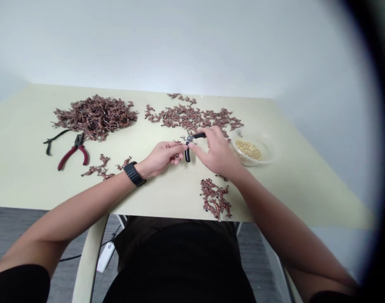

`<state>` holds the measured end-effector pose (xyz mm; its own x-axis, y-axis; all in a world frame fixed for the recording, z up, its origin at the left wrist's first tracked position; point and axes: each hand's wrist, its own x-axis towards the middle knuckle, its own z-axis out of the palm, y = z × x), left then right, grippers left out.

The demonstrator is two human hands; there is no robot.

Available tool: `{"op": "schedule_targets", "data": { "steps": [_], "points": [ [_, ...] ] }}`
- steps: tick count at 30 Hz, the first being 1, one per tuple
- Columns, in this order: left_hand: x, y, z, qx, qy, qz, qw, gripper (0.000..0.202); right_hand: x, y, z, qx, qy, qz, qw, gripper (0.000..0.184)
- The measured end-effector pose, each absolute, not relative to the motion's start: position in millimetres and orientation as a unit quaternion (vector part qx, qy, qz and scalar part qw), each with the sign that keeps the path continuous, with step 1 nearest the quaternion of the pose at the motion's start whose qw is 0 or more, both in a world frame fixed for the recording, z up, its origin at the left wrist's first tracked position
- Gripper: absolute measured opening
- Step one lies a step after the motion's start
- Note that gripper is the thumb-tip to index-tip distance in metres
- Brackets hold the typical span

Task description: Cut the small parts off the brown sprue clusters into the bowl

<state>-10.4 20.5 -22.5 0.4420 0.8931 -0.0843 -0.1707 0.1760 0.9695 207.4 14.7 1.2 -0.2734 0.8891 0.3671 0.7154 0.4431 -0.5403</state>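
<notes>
Looking on from over the person's shoulders, the two hands meet near the middle of the bench (28,176); the right hand (216,151) has a firm grip on the upper black handle of a small pair of snips (189,143); the left hand (160,158) is clenched too, its fingertips (179,148) pinching a small copper-brown piece (179,142) just beside the head of the snips, though the fingers hide most of it; a black watch (134,173) sits on the left wrist; a big heap of similar pieces (94,117) lies toward the far left; a looser spread (192,118) runs along the far side, just beyond the hands; a smaller cluster (215,198) lies in front of the right hand, and another (99,167) lies left of the left wrist; red-handled pliers (73,151) rest near the big heap, with a black-handled tool (55,141) just to their left; a clear plastic bowl (268,147) of pale grains (248,149) stands just beside the right hand; below the bench, a white plug (105,256) lies on the floor.
</notes>
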Motion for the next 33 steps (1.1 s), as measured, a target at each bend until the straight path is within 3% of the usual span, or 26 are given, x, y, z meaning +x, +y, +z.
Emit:
{"op": "schedule_targets", "data": {
  "steps": [3,5,10,17,27,33],
  "points": [
    [-11.0,19.8,-20.4,0.516,0.366,0.386,0.671,0.035,204.7,5.3,5.7,-0.503,-0.807,0.175,0.256,0.084],
    [-11.0,18.9,-18.9,0.525,0.377,0.38,0.662,0.037,204.1,2.0,7.5,-0.513,-0.807,0.19,0.224,0.09],
    [-9.6,16.3,-16.7,0.534,0.385,0.374,0.654,0.041,199.0,-0.6,5.8,-0.537,-0.806,0.148,0.199,0.077],
    [-10.1,17.2,-15.3,0.508,0.365,0.369,0.688,0.037,192.1,-4.9,6.2,-0.55,-0.817,0.096,0.146,0.031],
    [-11.7,18.4,-13.9,0.508,0.355,0.355,0.7,0.037,197.5,5.1,0.6,-0.476,-0.802,0.279,0.23,0.035],
    [-22.2,30.7,-6.0,0.546,0.337,0.313,0.7,0.02,206.4,14.1,3.4,-0.515,-0.802,0.183,0.242,0.026]
  ]
}}
